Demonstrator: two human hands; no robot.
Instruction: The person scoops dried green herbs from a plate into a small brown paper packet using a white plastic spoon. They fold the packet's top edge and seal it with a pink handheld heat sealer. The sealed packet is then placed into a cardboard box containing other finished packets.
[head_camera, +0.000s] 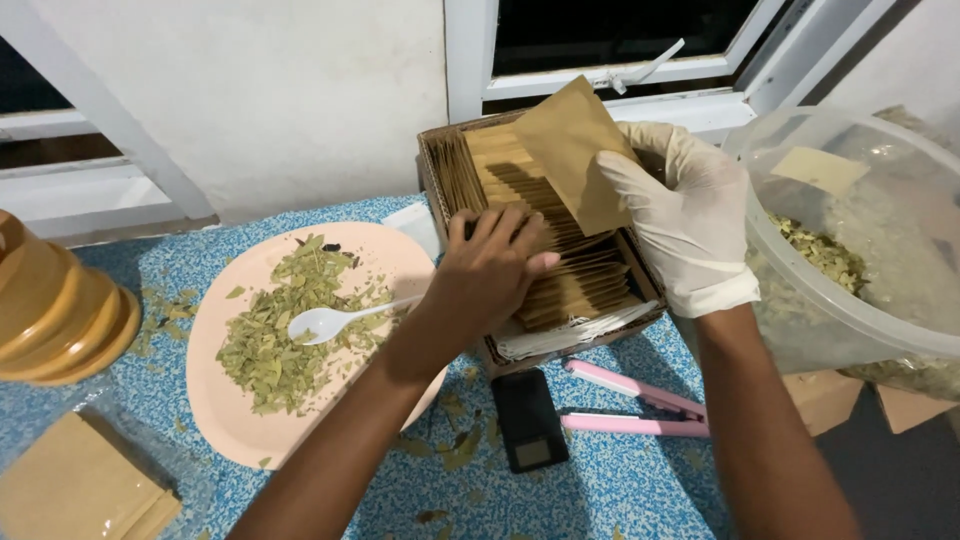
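My right hand (683, 215) wears a white glove and holds a brown paper pouch (572, 150) above a cardboard box (435, 170). The box is packed with several rows of the same brown pouches (575, 285). My bare left hand (490, 265) rests palm-down on the pouches in the box, fingers spread over them. To the left lies a pale pink plate (235, 420) with a heap of crushed dried green leaves (275, 340) and a white plastic spoon (325, 322) on top.
A clear plastic tub (870, 290) with dried leaves stands at right. A pink flat-jawed sealing tool (640, 405) and a small black scale (528, 420) lie in front of the box. Brown pouches in a clear bag (75, 485) sit bottom left, an orange-brown container (55, 300) at left.
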